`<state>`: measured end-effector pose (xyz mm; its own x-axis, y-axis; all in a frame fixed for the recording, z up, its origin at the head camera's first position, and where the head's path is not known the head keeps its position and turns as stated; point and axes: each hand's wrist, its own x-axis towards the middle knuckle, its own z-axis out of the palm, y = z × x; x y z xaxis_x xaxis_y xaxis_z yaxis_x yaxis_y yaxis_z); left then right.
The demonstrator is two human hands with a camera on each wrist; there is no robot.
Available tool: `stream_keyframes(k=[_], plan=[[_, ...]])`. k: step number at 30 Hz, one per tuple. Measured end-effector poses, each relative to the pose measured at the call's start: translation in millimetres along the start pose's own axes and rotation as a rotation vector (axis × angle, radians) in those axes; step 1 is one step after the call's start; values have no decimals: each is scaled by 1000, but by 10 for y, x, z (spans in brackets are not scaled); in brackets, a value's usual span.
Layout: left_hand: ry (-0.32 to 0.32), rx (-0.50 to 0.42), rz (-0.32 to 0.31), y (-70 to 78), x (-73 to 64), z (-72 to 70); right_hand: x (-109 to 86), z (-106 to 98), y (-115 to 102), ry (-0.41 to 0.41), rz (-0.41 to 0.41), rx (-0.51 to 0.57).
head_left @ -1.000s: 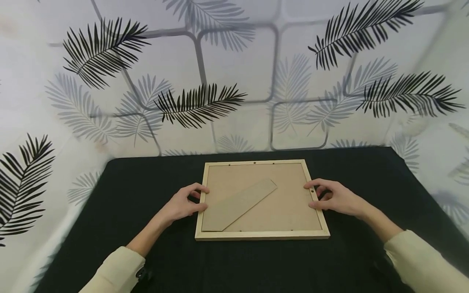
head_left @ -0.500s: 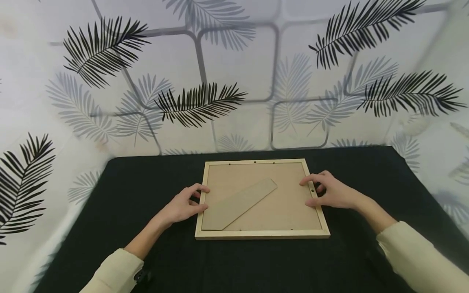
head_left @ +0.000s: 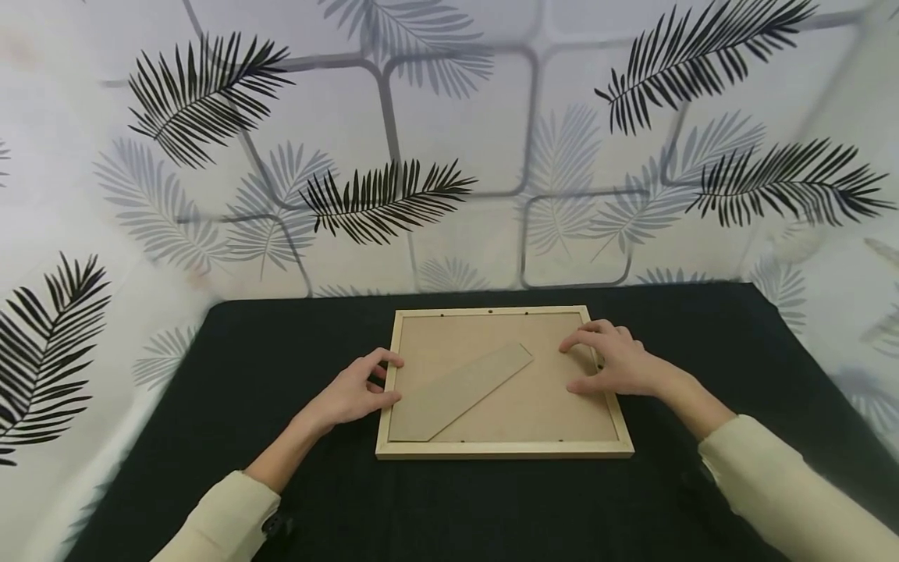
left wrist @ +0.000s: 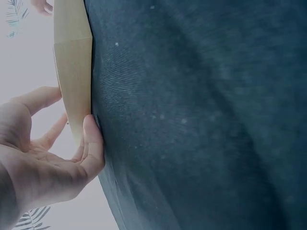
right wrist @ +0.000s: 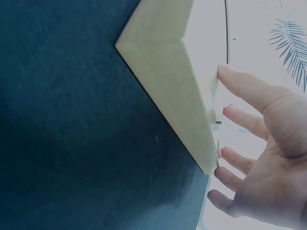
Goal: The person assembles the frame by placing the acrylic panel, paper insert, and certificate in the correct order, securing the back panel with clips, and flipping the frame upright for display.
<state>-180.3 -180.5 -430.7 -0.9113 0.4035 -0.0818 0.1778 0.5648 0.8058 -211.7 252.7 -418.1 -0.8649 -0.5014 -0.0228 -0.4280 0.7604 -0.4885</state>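
Observation:
A light wooden picture frame [head_left: 506,449] lies back side up on the black cloth, its brown backing board [head_left: 485,328] facing up. A flat easel stand [head_left: 460,394] lies slantwise against that board. My left hand [head_left: 353,393] holds the frame's left side, thumb and index finger on the top face; in the left wrist view other fingers [left wrist: 93,143] bend against the outer side wall. Over the frame's right side reaches my right hand [head_left: 621,361], thumb and fingers spread apart with nothing between them. In the right wrist view those fingertips [right wrist: 228,111] hover along the frame's edge.
A black cloth [head_left: 463,507] covers the table under the frame. Behind it and at both sides hangs a pale curtain [head_left: 463,234] printed with dark leaves. Small dark fasteners dot the inner edge of the frame.
My right hand has let go of the frame's right side and moved left over the backing board, its fingers spreading. The left hand and the frame stay in place.

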Motion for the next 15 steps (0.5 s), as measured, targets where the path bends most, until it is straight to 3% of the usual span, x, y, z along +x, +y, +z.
stream_keyframes(k=[5, 10, 15], plan=[[11, 7, -31, -42, 57, 14, 24, -27, 47, -24, -24, 32], [98, -31, -82, -103, 54, 33, 34, -9, 196, -1, -86, 110], [155, -15, -49, -132, 25, 52, -18, 49, 350, 30, -109, 193]])
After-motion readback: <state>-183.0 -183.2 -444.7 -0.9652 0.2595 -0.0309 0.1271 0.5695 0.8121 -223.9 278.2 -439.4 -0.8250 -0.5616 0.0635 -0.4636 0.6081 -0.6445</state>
